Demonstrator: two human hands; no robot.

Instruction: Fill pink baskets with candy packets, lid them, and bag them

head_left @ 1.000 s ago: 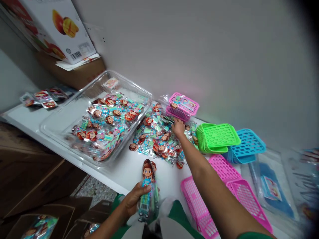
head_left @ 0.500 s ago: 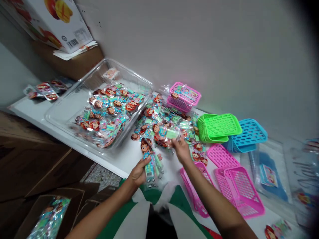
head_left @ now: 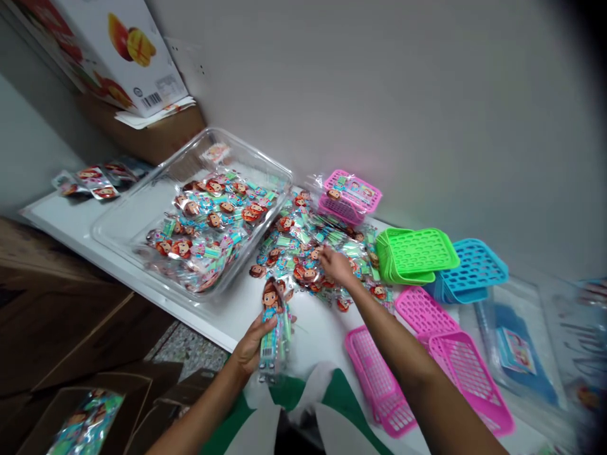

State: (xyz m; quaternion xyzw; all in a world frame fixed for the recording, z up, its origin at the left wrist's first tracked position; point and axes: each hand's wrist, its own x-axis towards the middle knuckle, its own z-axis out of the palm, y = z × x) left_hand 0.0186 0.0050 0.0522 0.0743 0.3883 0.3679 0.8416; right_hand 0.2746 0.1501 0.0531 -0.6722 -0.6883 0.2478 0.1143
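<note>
My left hand is closed around several clear packets, each with a printed cartoon doll figure, held upright near the table's front edge. My right hand reaches over a loose pile of similar packets on the white table, with its fingertips pinched on a packet in the pile. Its grip is partly hidden by the fingers. A clear plastic tray, left of the pile, holds many more such packets.
Behind the pile stands a pink basket. To the right are stacked green baskets, blue baskets and pink baskets. A mango-printed carton stands at the back left. Brown boxes sit below the table's left edge.
My right hand has moved slightly back and left over the pile; the packet it held up before no longer shows raised. My left hand has shifted left and down with its packets.
</note>
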